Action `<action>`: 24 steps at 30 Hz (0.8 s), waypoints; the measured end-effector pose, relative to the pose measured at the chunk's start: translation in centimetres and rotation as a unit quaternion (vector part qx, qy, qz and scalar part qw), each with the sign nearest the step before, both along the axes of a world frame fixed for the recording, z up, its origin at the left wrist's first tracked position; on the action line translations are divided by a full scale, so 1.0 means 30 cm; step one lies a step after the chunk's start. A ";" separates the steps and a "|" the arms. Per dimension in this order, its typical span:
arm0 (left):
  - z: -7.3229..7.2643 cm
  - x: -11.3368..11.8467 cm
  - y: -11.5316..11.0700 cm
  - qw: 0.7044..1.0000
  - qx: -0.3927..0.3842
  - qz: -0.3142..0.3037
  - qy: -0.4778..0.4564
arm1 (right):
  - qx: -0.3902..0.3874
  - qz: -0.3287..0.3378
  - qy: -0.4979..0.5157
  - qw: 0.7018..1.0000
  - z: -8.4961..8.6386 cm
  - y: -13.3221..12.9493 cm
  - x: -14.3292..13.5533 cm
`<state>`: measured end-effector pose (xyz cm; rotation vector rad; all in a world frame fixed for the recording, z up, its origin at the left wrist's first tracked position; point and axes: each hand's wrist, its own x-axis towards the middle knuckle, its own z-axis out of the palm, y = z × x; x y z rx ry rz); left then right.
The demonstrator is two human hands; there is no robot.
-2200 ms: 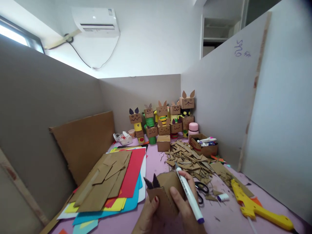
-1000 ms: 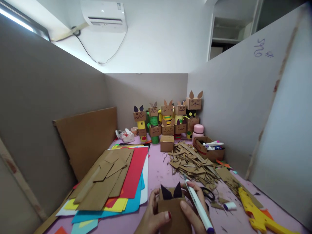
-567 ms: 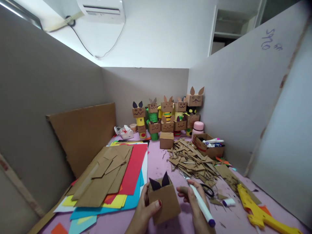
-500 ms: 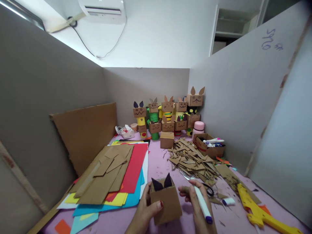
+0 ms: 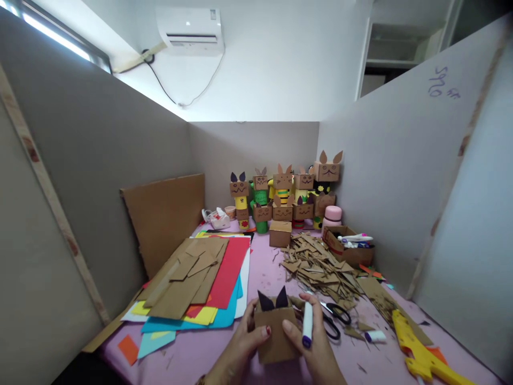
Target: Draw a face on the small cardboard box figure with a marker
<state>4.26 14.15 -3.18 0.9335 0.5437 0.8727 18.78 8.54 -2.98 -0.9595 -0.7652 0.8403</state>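
Note:
A small brown cardboard box with two dark pointed ears on top is held near the front edge of the view. My left hand grips its left side, the thumb with a red nail on the front face. Against the right side of the box is my right hand, its thumb on the front face. A white marker with a purple end is also held between the fingers of that hand. Black-handled scissors lie just beyond my right hand, with a white cap further right.
Cardboard pieces lie on coloured paper at the left. Cardboard scraps, a box of markers and a yellow glue gun are at the right. Cardboard animal figures stand at the back by a pink bottle.
My right hand has moved left onto the box, still with the marker, uncovering more of the scissors. The view has shifted, so the surroundings appear slightly further right.

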 end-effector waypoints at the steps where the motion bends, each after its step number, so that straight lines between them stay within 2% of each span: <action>1: 0.002 0.000 0.002 1.000 -0.012 0.004 -0.003 | -0.006 -0.008 0.007 1.000 0.007 -0.002 0.003; 7: 0.014 -0.001 0.024 0.999 -0.033 0.012 -0.020 | -0.040 -0.009 0.051 0.998 0.024 -0.006 0.027; 18: 0.016 0.009 0.010 0.998 -0.036 0.040 -0.016 | -0.052 -0.006 0.001 0.999 -0.060 0.054 0.085; 24: 0.018 0.018 0.002 1.000 -0.002 0.024 -0.008 | -0.043 -0.027 -0.020 0.998 -0.093 0.073 0.097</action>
